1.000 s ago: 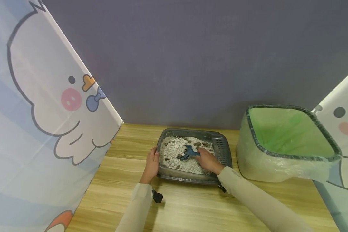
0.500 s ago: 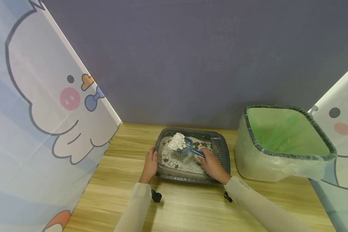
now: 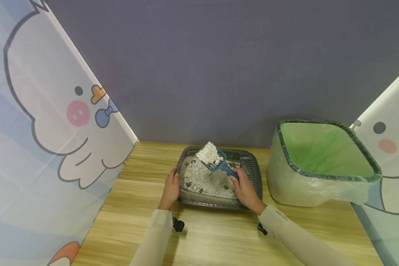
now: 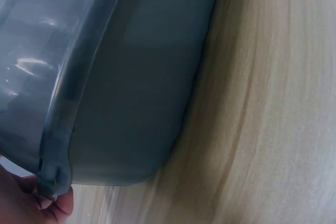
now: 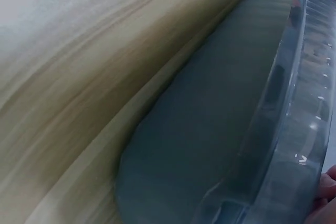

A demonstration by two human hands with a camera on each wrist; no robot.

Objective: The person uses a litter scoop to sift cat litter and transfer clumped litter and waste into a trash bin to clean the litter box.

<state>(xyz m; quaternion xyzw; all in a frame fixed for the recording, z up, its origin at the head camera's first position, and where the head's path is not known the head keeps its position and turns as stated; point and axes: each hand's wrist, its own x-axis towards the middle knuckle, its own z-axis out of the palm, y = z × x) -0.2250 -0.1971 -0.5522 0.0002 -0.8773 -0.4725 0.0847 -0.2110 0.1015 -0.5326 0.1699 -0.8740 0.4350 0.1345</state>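
Observation:
A grey litter tray filled with white granules and small brown lumps sits on the wooden table. My left hand grips the tray's left rim; in the left wrist view only fingertips show under the tray wall. My right hand holds the handle of a blue slotted scoop, lifted above the tray and heaped with white litter. The right wrist view shows only the tray's outer wall and blurred table.
A bin lined with a green bag stands open just right of the tray. Cartoon-printed curtains close in both sides, and a dark wall stands behind. Bare wooden table lies in front of the tray.
The right hand dug the scoop into the litter, then raised it loaded above the tray's far side. The left hand stayed on the left rim.

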